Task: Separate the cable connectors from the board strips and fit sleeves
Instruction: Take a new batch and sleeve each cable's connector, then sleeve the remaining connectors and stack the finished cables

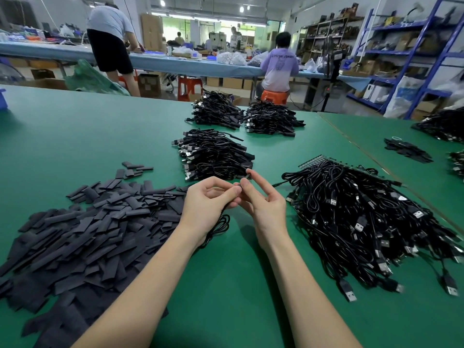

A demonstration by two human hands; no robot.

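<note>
The one camera sits on my head, looking forward and down across the green table [75,126] — my forearms reach in from the near edge. It is wide-angle, close over my hands, and takes in the workshop's far benches and shelves.
</note>
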